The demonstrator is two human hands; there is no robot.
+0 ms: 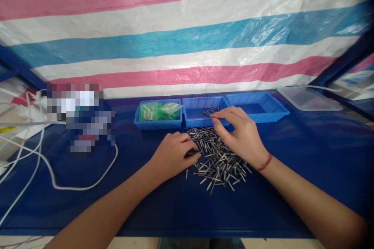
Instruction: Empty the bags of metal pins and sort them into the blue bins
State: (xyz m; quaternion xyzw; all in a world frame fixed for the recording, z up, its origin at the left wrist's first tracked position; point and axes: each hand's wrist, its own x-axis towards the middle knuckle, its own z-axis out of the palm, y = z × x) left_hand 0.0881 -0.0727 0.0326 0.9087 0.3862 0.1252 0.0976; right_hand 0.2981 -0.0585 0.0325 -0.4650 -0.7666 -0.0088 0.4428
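Note:
A heap of small metal pins [217,159] lies on the dark blue table [306,151] in front of me. My left hand [173,153] rests on the heap's left edge, fingers curled and pinched on pins. My right hand [238,132] hovers over the heap's far side, thumb and forefinger pinched at the front rim of the middle blue tray [201,113], which holds a few pins. A red string circles my right wrist.
A left blue tray [157,114] holds green and white small parts. A right blue tray [257,107] stands beside a clear plastic lid [309,99]. White cables [52,171] loop at the left. A striped tarp [187,27] hangs behind.

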